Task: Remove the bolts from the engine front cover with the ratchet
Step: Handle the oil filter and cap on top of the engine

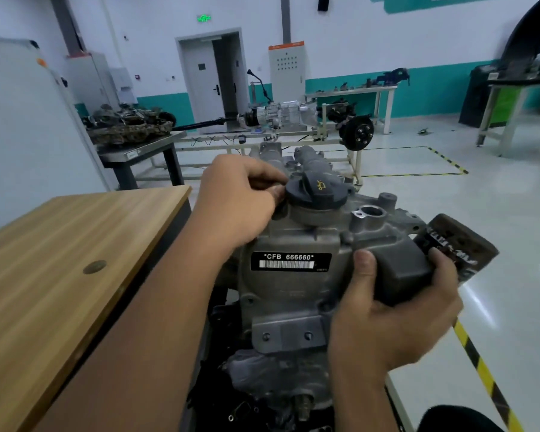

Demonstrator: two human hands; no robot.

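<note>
The grey engine front cover [293,294] faces me, with a black label reading CFB 666660. My left hand [240,201] rests on its upper left corner, fingers curled against the metal beside the black oil filler cap [317,190]. My right hand [396,310] grips the dark grey block on the cover's right side, thumb on its front. A worn dark oil filter [459,244] sticks out just behind that hand. Two small bolts [286,335] show on a bracket lower on the cover. No ratchet is in view.
A wooden table [69,251] stands close on my left. Behind the engine is a frame with a gearbox and brake disc [357,132]. A metal table with parts [131,129] stands at the back left. Yellow-black floor tape [483,375] runs on my right.
</note>
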